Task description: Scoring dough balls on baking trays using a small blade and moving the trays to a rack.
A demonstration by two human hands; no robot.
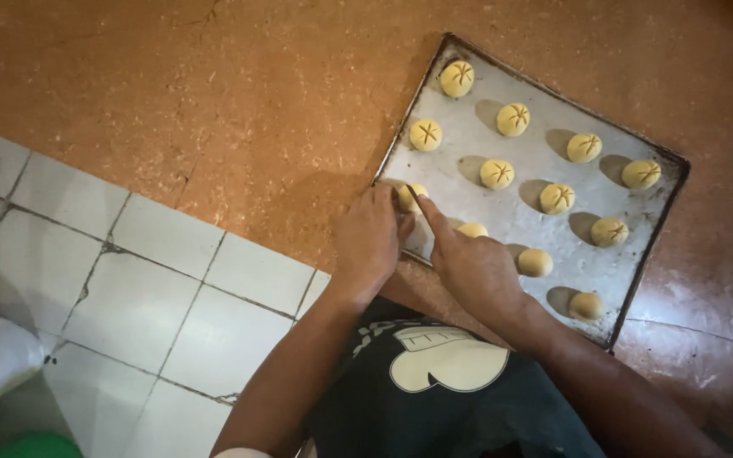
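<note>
Head view. My left hand steadies a pale yellow round dough ball at the near-left corner of the dented square metal baking tray, grip closed lightly on the ball so it cannot roll. My right hand, at four o'clock of that ball, points its forefinger at it; whether that grip pinches a tool I cannot tell. Eight cross-scored dough balls lie in spaced rows from twelve to three o'clock; three smooth dough balls at four o'clock. The tray rests on the brown speckled floor; white cracked tiles at eight o'clock. No labels or packages visible.

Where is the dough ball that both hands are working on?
The dough ball sits at the baking tray's near-left corner, between left hand and right hand.
</note>
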